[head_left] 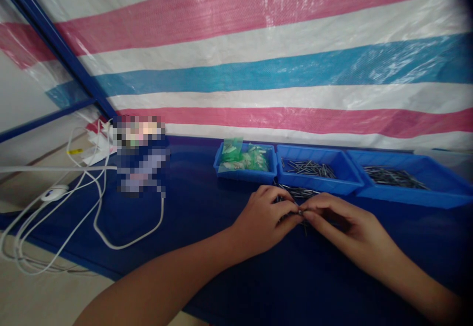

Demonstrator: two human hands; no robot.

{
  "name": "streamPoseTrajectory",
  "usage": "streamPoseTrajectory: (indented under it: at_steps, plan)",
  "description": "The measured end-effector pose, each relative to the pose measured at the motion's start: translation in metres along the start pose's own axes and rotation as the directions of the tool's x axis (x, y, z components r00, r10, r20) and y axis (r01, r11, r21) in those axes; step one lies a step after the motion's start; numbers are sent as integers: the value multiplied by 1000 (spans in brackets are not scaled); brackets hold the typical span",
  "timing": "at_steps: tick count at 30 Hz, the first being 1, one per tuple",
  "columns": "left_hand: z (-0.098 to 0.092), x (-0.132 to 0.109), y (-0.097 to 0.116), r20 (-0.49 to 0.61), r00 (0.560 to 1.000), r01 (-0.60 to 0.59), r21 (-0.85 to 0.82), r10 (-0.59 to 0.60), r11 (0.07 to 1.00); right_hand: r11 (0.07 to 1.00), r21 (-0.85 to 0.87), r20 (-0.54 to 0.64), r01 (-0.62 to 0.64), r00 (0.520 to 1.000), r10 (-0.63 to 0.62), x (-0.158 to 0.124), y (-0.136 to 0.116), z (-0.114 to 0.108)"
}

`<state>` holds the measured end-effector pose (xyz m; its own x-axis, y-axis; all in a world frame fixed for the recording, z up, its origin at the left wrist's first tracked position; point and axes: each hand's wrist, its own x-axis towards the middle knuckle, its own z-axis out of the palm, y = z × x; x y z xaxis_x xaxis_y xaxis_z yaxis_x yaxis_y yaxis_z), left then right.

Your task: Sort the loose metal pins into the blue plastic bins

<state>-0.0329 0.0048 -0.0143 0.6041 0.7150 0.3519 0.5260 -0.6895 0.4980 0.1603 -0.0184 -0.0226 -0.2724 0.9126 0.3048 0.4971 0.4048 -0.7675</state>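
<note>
My left hand point(264, 220) and my right hand point(342, 225) meet fingertip to fingertip over the blue table point(192, 217). Both are pinched on a small dark metal piece point(300, 212) held between them. A loose pile of thin metal pins point(299, 192) lies on the cloth just behind my fingers, partly hidden by them. Behind the pile stand three blue bins: the left bin point(246, 174) holds green packets point(244, 157), the middle bin point(321, 183) and the right bin point(410, 190) hold metal pins.
A striped pink, white and blue tarp point(258, 59) hangs right behind the bins. White cables point(99, 217) with an inline switch point(54, 193) loop over the table's left end. A blurred-out object point(140, 156) sits at the back left. The table's front edge runs diagonally at lower left.
</note>
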Motion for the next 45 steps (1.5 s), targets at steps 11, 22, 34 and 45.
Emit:
streamPoseTrajectory:
  at_steps: [11,22,34,45]
  plan:
    - [0,0,0,-1,1000,-9,3,9,1000,1000,15,21,23,1000,-23,0,0,1]
    - [0,1,0,2,1000,-12,0,12,1000,1000,-9,5,3,1000,-3,2,-2,0]
    - [-1,0,0,-2,1000,-24,-21,24,1000,1000,-8,3,0,1000,0,2,-5,0]
    - [1,6,-1,-18,1000,1,-68,-2,998,998,5,28,64,998,-64,8,-7,-5]
